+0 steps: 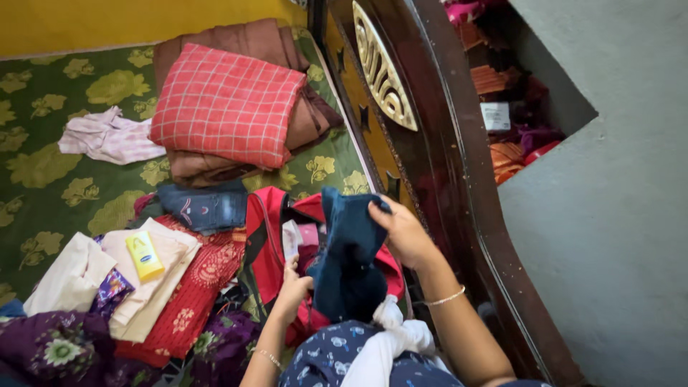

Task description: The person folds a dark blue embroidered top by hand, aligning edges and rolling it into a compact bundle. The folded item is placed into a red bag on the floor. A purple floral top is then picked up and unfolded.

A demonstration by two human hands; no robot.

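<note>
Pinching the dark blue garment at its top with the right hand, the left hand gripping lower, calls for keeping it taut over the red bag

A flat yellow packet lies on folded cream cloth; a white label sits among garments beyond the bedframe.

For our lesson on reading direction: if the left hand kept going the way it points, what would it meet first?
The left hand points up the bed; it would probably first meet the red bag, though depth is unclear.
</note>
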